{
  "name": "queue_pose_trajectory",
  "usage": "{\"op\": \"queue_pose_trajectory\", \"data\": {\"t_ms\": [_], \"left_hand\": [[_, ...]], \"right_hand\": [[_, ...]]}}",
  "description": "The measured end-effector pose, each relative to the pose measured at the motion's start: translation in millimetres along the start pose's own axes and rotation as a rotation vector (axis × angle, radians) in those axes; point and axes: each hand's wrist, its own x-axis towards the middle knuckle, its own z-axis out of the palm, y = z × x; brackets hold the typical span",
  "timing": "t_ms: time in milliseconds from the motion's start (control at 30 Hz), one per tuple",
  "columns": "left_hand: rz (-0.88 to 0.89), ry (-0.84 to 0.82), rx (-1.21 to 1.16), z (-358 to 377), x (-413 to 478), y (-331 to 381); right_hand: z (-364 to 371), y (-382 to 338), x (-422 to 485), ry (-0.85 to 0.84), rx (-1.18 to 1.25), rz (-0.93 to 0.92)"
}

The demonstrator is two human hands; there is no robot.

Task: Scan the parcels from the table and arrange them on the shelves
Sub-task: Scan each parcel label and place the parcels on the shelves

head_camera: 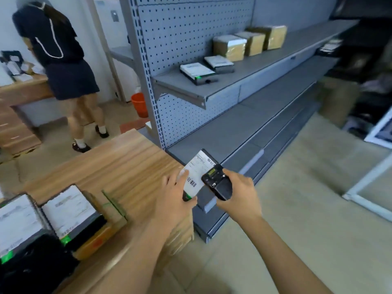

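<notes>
While the left hand (177,188) pinches a parcel (196,175), the right hand (237,188) grips a scanner (216,181). Held this close, the scanner may miss the barcode (192,183).

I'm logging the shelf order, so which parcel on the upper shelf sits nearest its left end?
The flat dark parcel with a white label and green mark. The other flat parcel and three brown boxes lie further right.

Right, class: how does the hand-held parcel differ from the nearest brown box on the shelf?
The flat dark parcel is thin, the brown taped cardboard box blocky. The parcel is held tilted in the left hand; the box rests on the grey shelf. Both carry white labels.
</notes>
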Motion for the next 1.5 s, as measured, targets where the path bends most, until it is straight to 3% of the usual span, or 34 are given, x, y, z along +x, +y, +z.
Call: {"op": "queue_pose_trajectory", "data": {"t_ms": [400, 800, 1133, 1500], "left_hand": [[0.265, -0.087, -0.133, 79, 56, 146], [0.135, -0.016, -0.269, 170, 159, 314], [0.194, 0.062, -0.319, 216, 286, 414], [0.261, 0.207, -0.331, 270, 531, 501]], "right_hand": [[-97, 109, -17, 0.211, -0.061, 0.313], [-206, 258, 70, 0.283, -0.004, 0.385], [-277, 353, 193, 0.326, -0.044, 0.327], [-345, 446, 429, 0.414, -0.083, 0.225]]}}
